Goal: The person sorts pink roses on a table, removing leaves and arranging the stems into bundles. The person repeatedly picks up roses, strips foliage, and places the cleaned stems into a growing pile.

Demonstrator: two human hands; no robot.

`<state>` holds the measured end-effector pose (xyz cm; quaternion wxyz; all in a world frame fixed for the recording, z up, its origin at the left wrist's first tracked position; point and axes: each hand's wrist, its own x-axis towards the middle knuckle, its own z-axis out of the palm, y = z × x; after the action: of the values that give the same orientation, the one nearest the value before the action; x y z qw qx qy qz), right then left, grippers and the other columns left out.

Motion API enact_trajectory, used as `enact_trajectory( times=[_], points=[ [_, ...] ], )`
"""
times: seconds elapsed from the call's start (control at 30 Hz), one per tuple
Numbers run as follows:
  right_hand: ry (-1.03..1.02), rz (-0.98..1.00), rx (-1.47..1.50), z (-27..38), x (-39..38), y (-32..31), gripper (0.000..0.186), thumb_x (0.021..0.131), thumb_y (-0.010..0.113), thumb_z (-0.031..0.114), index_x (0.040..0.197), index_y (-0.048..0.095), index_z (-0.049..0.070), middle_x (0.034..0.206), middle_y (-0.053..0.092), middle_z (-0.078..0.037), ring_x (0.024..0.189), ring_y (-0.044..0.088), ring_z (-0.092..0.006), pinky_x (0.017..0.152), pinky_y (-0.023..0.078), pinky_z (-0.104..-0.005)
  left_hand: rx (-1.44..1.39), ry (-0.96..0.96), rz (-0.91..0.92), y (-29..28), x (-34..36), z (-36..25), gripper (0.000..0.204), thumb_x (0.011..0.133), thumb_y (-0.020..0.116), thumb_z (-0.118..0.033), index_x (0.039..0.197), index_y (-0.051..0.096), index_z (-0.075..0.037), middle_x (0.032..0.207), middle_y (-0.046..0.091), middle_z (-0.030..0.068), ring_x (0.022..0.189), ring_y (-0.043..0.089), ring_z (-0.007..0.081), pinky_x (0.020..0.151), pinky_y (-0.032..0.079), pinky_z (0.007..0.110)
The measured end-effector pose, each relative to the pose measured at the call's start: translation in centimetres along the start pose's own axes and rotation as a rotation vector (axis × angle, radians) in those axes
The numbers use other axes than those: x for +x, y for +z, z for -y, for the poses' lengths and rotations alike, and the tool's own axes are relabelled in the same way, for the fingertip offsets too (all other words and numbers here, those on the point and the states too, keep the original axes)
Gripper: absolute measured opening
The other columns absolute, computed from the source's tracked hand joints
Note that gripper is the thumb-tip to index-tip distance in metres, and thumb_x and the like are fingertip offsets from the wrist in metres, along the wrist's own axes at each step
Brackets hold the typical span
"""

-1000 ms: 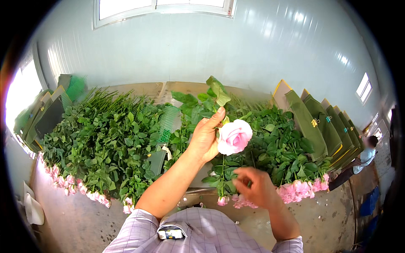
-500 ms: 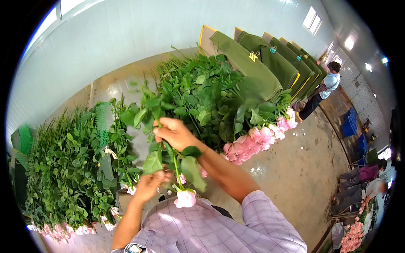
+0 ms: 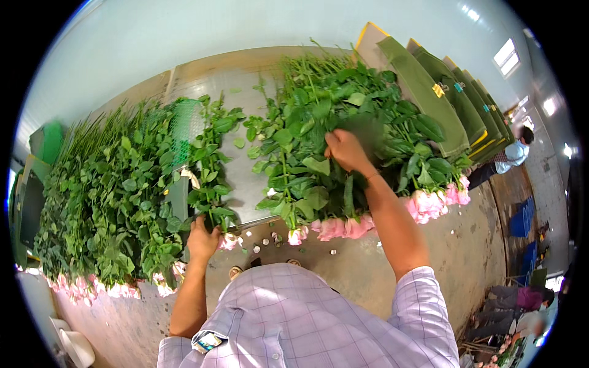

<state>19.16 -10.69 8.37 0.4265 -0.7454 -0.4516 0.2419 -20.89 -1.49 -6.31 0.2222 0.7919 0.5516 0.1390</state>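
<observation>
My right hand (image 3: 348, 152) is closed among the leafy rose stems (image 3: 307, 129) of the right pile, whose pink heads (image 3: 423, 203) hang over the front edge; what its fingers hold is hidden by foliage. My left hand (image 3: 202, 240), fingers apart, touches a narrow row of roses (image 3: 213, 184) at its lower end, beside a pale pink bloom (image 3: 230, 240). These roses lie on a metal table (image 3: 242, 199), next to green mesh (image 3: 184, 135) with a pale tie. A larger pile of roses (image 3: 110, 196) fills the left side.
Green padded boards with clips (image 3: 414, 89) stand at right, more boards (image 3: 27, 208) at far left. A person in light blue (image 3: 512, 156) is beyond the right boards; others (image 3: 515, 299) work at lower right near blue buckets (image 3: 520, 218). Petals lie on the concrete floor (image 3: 343, 270).
The single rose that both hands held up is out of them. My right hand has moved up into the right pile, my left hand left to the narrow row. The view has shifted.
</observation>
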Motion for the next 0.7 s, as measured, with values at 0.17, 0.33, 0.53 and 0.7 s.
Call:
enact_trajectory(
  times=[0.17, 0.33, 0.53, 0.7],
  points=[
    [0.18, -0.005, -0.337, -7.1, 1.3, 2.6, 0.04, 0.082, 0.059, 0.035, 0.094, 0.06, -0.003, 0.086, 0.063, -0.022, 0.081, 0.06, -0.0373, 0.074, 0.046, -0.0424, -0.008, -0.108, 0.084, -0.8, 1.4, -0.5, 0.046, 0.071, 0.064, -0.024, 0.111, 0.053, -0.005, 0.092, 0.063, 0.0224, 0.087, 0.06, 0.0383, 0.076, 0.048, 0.046],
    [-0.023, -0.181, -0.579, -2.5, -0.5, 2.6, 0.035, 0.085, 0.059, 0.031, 0.098, 0.06, -0.002, 0.09, 0.063, -0.021, 0.085, 0.061, -0.0333, 0.076, 0.047, -0.0404, -0.468, -0.095, 0.094, 0.3, 2.7, 3.1, 0.043, 0.07, 0.064, -0.017, 0.108, 0.054, 0.001, 0.08, 0.064, 0.0181, 0.067, 0.062, 0.0311, 0.064, 0.049, 0.039],
    [-0.182, -0.178, -0.201, 6.9, -2.4, 11.8, 0.023, 0.086, 0.058, 0.022, 0.099, 0.059, 0.002, 0.084, 0.063, -0.017, 0.073, 0.062, -0.0314, 0.066, 0.049, -0.0376, -1.581, -0.393, 0.437, -6.1, 4.0, 0.7, 0.024, 0.087, 0.056, -0.01, 0.11, 0.05, -0.003, 0.068, 0.057, 0.0063, 0.061, 0.06, 0.0173, 0.057, 0.051, 0.029],
    [-0.167, 0.216, -0.275, 0.3, -2.2, 27.0, 0.033, 0.079, 0.062, 0.026, 0.104, 0.057, 0.006, 0.097, 0.063, -0.016, 0.086, 0.061, -0.0296, 0.074, 0.047, -0.0387, -1.624, -0.319, 0.556, -5.7, 4.9, -2.7, 0.02, 0.087, 0.057, -0.009, 0.106, 0.054, -0.005, 0.071, 0.06, 0.0068, 0.064, 0.062, 0.0181, 0.059, 0.053, 0.031]
  ],
)
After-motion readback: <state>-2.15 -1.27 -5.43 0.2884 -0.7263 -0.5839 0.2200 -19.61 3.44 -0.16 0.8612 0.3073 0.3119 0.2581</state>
